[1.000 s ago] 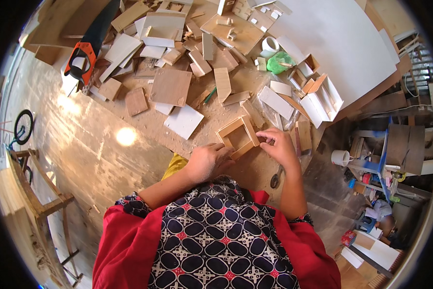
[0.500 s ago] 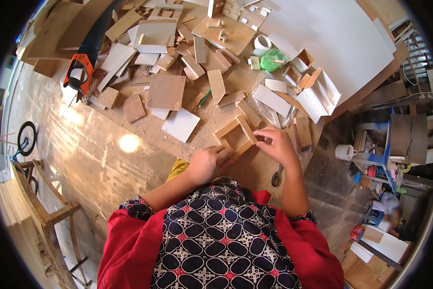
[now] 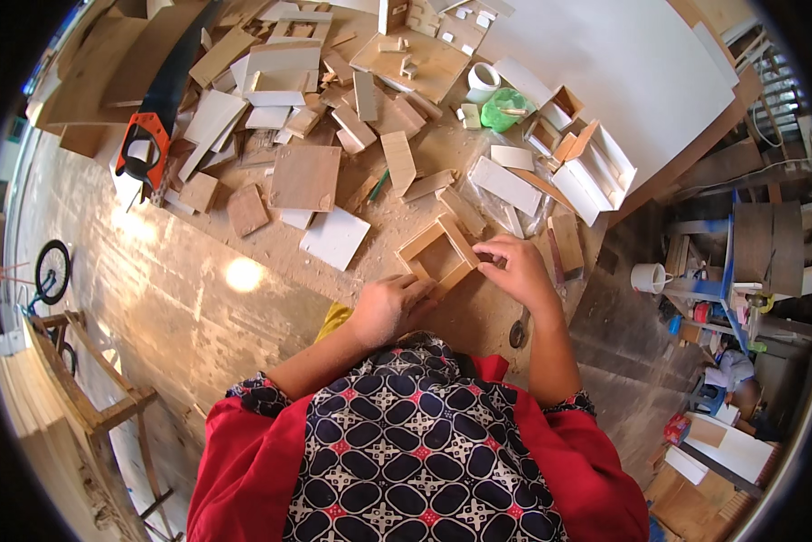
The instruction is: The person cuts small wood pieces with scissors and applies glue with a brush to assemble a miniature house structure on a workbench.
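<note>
A small open rectangular wooden frame (image 3: 461, 242) sits tilted over the bench in front of me. My left hand (image 3: 389, 309) is closed on its near left corner, with fingertips hidden behind the wood. At the opposite side my right hand (image 3: 512, 273) pinches the right corner between thumb and fingers. Just beyond the frame lies a narrow wood block (image 3: 461, 211). Beside my right forearm, on the bench, rests a tool with a dark loop handle (image 3: 518, 334), partly covered by the arm.
Wood offcuts, including a brown square board (image 3: 305, 178) and a white panel (image 3: 335, 237), litter the bench. An orange-handled saw (image 3: 144, 149) lies far left. White wooden boxes (image 3: 596, 172), a green plastic bag (image 3: 507, 110) and a white cup (image 3: 483, 82) stand right. Another person (image 3: 738, 384) is far right.
The view has shifted slightly. Both hands keep the same hold on the wooden frame, which has barely moved.
</note>
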The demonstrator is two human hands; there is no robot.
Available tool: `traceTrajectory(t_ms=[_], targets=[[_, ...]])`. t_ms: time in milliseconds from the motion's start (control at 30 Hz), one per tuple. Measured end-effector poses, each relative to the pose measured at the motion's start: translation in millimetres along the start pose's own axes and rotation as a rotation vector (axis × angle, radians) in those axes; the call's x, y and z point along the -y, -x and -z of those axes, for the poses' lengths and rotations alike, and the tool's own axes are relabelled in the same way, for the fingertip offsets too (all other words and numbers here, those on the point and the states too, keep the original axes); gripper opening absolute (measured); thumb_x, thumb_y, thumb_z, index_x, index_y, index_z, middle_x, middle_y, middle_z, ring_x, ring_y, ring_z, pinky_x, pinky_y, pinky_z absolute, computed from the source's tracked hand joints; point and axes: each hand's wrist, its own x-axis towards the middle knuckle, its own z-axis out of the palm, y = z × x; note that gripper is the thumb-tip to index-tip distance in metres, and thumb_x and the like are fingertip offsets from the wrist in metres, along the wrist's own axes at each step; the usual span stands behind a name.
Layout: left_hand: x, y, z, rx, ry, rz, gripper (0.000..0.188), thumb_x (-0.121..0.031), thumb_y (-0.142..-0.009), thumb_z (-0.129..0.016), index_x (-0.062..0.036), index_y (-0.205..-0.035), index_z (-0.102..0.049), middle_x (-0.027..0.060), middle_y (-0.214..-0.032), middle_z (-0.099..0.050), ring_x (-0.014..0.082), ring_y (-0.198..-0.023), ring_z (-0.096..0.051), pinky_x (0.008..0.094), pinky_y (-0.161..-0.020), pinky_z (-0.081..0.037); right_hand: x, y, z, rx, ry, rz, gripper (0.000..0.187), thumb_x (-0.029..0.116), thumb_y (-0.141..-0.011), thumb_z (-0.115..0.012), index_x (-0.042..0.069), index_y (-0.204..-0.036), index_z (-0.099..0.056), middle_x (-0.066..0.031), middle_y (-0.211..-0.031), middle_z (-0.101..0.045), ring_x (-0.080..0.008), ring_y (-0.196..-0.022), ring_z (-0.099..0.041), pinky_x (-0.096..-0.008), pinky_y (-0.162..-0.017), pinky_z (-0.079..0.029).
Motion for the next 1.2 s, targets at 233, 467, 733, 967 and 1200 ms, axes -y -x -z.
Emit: traceTrajectory(t_ms=[233, 467, 733, 967, 1200], targets=[[0, 1, 8, -0.070, 0.022, -0.026, 0.025, -0.016, -0.077, -0.071, -0.0064, -0.099, -0.065, 0.0117, -0.079, -0.064, 0.0283, -0.067, -0.063, 0.0359, -0.059, -0.052, -1, 0, 16, -0.152, 0.024, -0.043, 0.027, 0.012, -0.074, -0.069, 0.006, -0.100, -0.071, -0.0122, -0.091, -0.068, -0.0224, -0.071, -0.064, -0.0324, -0.067, -0.051], [8, 13, 33, -0.214, 0.111, 0.184, 0.014, -0.005, -0.080, -0.067, -0.0035, -0.093, -0.067, 0.0116, -0.075, -0.064, 0.0244, -0.063, -0.064, 0.0327, -0.058, -0.051, -51, 16, 46, -0.528, 0.105, -0.347, 0.018, 0.017, -0.078, -0.068, 0.007, -0.092, -0.073, -0.0100, -0.076, -0.070, -0.0183, -0.064, -0.065, -0.0288, -0.061, -0.050], [17, 21, 45, -0.287, 0.088, 0.241, 0.013, -0.001, -0.080, -0.066, 0.0005, -0.093, -0.068, 0.0111, -0.076, -0.066, 0.0157, -0.062, -0.064, 0.0268, -0.057, -0.050, -47, 11, 17, -0.430, 0.134, -0.260, 0.024, 0.020, -0.075, -0.073, 0.008, -0.096, -0.071, -0.0114, -0.081, -0.069, -0.0223, -0.066, -0.065, -0.0346, -0.065, -0.051], [12, 15, 44, -0.249, 0.057, 0.194, 0.014, -0.001, -0.080, -0.066, -0.0001, -0.094, -0.068, 0.0122, -0.079, -0.067, 0.0184, -0.063, -0.066, 0.0282, -0.058, -0.051, -39, -7, 28, -0.555, 0.130, -0.265, 0.020, 0.020, -0.076, -0.070, 0.009, -0.093, -0.071, -0.0114, -0.086, -0.068, -0.0273, -0.077, -0.065, -0.0373, -0.072, -0.051], [11, 20, 46, -0.270, 0.046, 0.202, 0.012, 0.000, -0.080, -0.066, -0.0004, -0.092, -0.067, 0.0131, -0.076, -0.066, 0.0224, -0.063, -0.065, 0.0298, -0.058, -0.051, -72, 27, 72, -0.689, 0.497, -0.679, 0.028, 0.027, -0.079, -0.066, 0.008, -0.099, -0.071, -0.0134, -0.100, -0.067, -0.0312, -0.093, -0.063, -0.0409, -0.084, -0.049]])
